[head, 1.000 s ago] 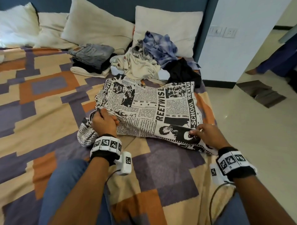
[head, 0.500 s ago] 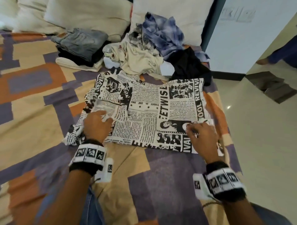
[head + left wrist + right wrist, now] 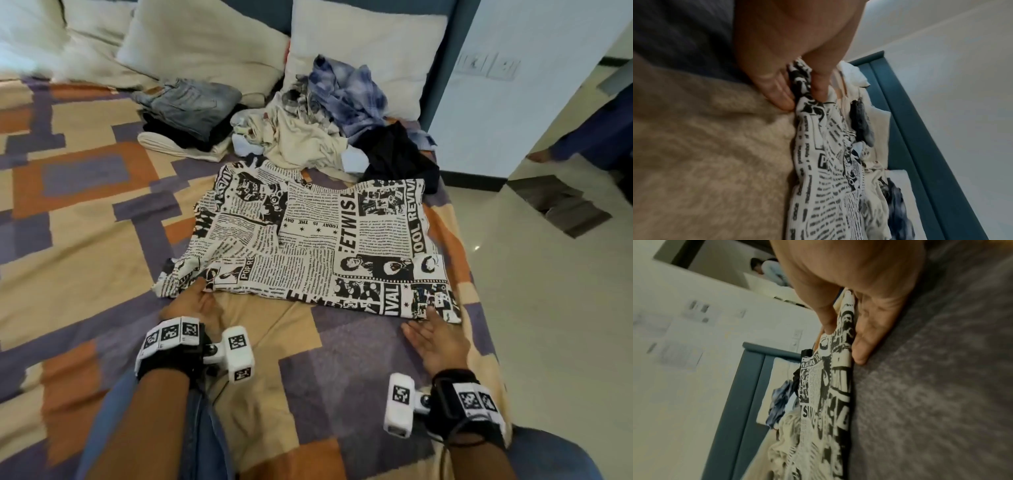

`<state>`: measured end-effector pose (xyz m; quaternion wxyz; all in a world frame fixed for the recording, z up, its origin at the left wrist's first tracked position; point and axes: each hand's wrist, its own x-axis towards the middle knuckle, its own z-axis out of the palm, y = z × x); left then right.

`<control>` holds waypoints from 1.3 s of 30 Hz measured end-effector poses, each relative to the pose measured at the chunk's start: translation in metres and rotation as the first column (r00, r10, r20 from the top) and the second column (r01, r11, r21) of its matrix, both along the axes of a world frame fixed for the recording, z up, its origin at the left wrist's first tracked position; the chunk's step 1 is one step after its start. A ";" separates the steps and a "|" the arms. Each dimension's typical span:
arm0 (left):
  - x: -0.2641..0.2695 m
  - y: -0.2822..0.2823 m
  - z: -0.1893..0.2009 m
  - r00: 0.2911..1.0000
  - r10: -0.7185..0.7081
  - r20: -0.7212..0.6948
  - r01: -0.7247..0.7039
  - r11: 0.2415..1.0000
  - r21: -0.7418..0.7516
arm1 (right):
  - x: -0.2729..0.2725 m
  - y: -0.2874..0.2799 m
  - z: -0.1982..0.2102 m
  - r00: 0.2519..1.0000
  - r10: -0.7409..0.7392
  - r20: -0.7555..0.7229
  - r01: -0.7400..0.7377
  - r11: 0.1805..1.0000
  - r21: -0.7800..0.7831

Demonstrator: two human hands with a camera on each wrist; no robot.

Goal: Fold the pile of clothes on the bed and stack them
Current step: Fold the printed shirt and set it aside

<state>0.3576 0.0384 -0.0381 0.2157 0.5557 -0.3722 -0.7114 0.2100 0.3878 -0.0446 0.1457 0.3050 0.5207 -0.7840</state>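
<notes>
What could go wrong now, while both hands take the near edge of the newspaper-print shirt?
The left hand pinches a bunched corner of the newspaper-print shirt, so the fold may come out creased. The shirt's far edge touches the unfolded pile; folding forward might catch that pile.

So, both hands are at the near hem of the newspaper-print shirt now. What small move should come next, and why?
Probably lift the near hem and carry it toward the collar, halving the newspaper-print shirt. The left hand and right hand each pinch a near corner, thumb above and fingers beneath, and the shirt lies spread on the bed with its sides already turned in.
</notes>
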 end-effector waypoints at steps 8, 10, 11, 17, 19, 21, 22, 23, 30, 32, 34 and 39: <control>-0.017 -0.025 -0.002 0.973 0.158 -0.167 -0.124 0.972 0.197 | -0.031 -0.017 0.011 0.991 -0.088 0.102 0.093 0.995 -0.044; -0.018 -0.032 -0.006 0.970 0.176 -0.166 -0.134 0.962 0.237 | -0.031 -0.017 0.010 0.989 -0.122 0.083 0.125 0.992 -0.035; -0.019 -0.032 -0.002 0.975 0.163 -0.153 -0.124 0.964 0.236 | -0.032 -0.015 0.009 0.989 -0.132 0.072 0.136 0.989 -0.055; 0.001 -0.046 -0.002 0.946 0.286 -0.152 -0.265 0.954 0.143 | -0.021 0.020 0.008 0.988 -0.154 -0.003 0.152 0.979 -0.137; 0.013 -0.042 0.001 0.952 0.275 -0.137 -0.267 0.961 0.070 | -0.014 0.031 0.008 0.994 -0.102 -0.040 0.098 0.990 -0.101; 0.025 -0.034 -0.006 0.974 0.222 -0.050 -0.225 0.972 -0.063 | -0.005 0.038 0.006 0.996 -0.075 -0.048 0.072 0.995 -0.062; 0.031 -0.032 -0.014 0.965 0.260 -0.045 -0.262 0.963 -0.056 | 0.000 0.041 0.004 0.998 -0.057 -0.040 0.055 0.998 -0.033; 0.036 -0.027 -0.016 0.961 0.272 -0.045 -0.273 0.961 -0.029 | 0.000 0.044 -0.002 0.999 -0.050 -0.008 0.050 0.999 0.002; 0.036 -0.055 -0.034 0.983 0.179 0.043 -0.177 0.983 -0.056 | 0.009 0.047 -0.007 0.988 -0.122 -0.094 0.151 0.888 0.435; 0.025 -0.034 -0.003 0.960 0.243 0.141 -0.218 0.961 -0.169 | 0.007 0.040 0.010 0.991 -0.102 -0.086 0.133 0.690 0.711; 0.008 -0.007 0.015 0.910 0.247 0.334 -0.151 0.945 -0.289 | 0.008 0.024 0.026 0.983 0.024 -0.185 0.146 0.515 0.844; -0.041 0.090 0.029 0.801 -0.300 0.518 0.530 0.759 -0.379 | 0.022 -0.045 0.023 0.549 0.831 -0.082 -0.419 0.359 0.834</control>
